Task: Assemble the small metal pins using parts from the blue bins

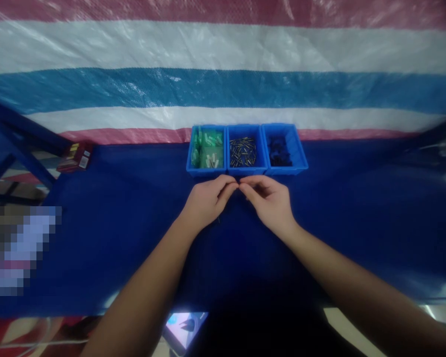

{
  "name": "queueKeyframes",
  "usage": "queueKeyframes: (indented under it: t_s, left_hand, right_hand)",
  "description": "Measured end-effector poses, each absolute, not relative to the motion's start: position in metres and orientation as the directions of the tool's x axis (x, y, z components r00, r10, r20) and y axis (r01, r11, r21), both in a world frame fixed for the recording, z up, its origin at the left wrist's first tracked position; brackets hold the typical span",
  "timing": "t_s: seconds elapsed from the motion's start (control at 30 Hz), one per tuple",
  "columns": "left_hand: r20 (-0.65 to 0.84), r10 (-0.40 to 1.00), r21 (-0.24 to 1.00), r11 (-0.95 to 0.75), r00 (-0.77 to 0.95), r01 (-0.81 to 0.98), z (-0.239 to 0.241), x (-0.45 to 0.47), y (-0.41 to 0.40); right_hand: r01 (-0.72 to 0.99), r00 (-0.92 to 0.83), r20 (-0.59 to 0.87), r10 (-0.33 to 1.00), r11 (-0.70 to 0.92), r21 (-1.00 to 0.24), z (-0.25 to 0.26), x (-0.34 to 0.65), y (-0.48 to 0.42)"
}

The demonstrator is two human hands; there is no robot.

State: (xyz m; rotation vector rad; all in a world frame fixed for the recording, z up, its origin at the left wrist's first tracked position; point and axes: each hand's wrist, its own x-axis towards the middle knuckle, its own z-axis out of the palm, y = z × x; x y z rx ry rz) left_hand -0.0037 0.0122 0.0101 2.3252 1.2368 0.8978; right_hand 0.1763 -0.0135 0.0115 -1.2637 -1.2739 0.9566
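Note:
My left hand (211,197) and my right hand (268,198) meet fingertip to fingertip just in front of three blue bins. Both are closed in a pinch; whatever lies between the fingers is too small or hidden to name. A thin dark bit shows below the left palm. The left bin (189,167) holds a green bag with small whitish metal pieces (211,161). Slender metal pins (243,151) with dark and brassy parts fill the middle bin (245,171). Inside the right bin (300,157) sit small dark pieces (278,151), hard to make out.
A dark blue table (134,198) spreads under the bins. Behind it hangs a striped plastic sheet (223,49). At the left stand a red box (76,156) and a blue frame post (22,148). A lit screen (185,328) lies below the front edge.

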Motion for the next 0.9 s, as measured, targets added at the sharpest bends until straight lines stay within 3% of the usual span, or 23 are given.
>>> queueKeyframes:
  t_s: [0.33, 0.53, 0.73, 0.9]
  left_hand:
    - [0.395, 0.846, 0.651, -0.533, 0.359, 0.540, 0.0054, -0.0027, 0.0092]
    - [0.394, 0.813, 0.560, -0.583, 0.429, 0.589, 0.0125, -0.0051, 0.0118]
    - [0.400, 0.840, 0.634, -0.543, 0.367, 0.551, 0.0112, -0.0039, 0.0091]
    - [0.412, 0.812, 0.574, -0.584, 0.413, 0.575, 0.0117, -0.0053, 0.0110]
  right_hand:
    - [0.113, 0.147, 0.138, 0.979, 0.122, -0.986, 0.0131, 0.1759, -0.0123]
    - [0.128, 0.141, 0.137, 0.980, 0.119, -0.985, 0.0153, 0.1747, -0.0147]
    - [0.076, 0.173, 0.109, 0.979, 0.097, -0.992, 0.0166, 0.1743, -0.0139]
    - [0.086, 0.159, 0.104, 0.982, 0.091, -0.992, 0.0160, 0.1738, -0.0142]
